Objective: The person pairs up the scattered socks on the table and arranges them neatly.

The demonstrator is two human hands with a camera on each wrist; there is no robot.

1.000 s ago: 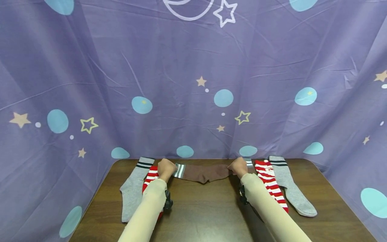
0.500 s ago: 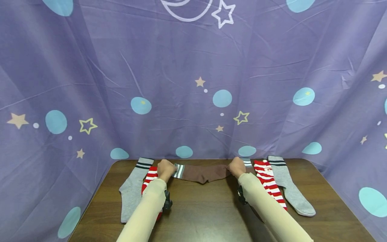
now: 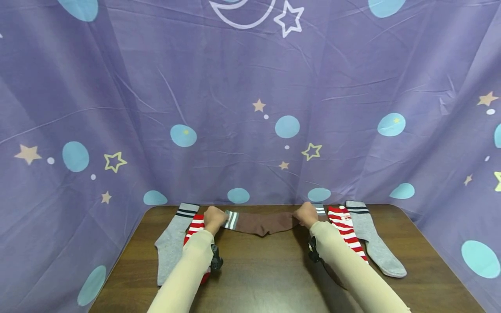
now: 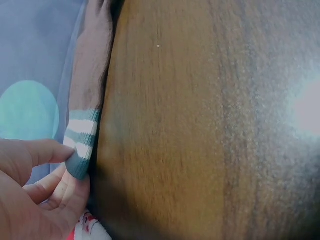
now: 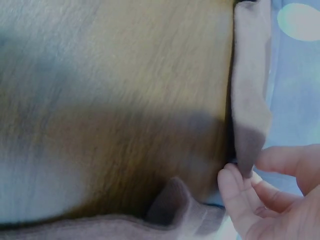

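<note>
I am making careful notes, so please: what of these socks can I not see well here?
Head view: parts of the left gray sock and the left red-striped sock, behind the left sleeve.
Head view: parts of the right red-striped sock and the second brown sock, behind the right sleeve.
Each wrist view: the far end of the held brown sock, cut off by the top edge.

The brown sock (image 3: 260, 223) has a teal cuff (image 4: 81, 137) striped white — the grey socks (image 3: 369, 234) are banded black.
</note>
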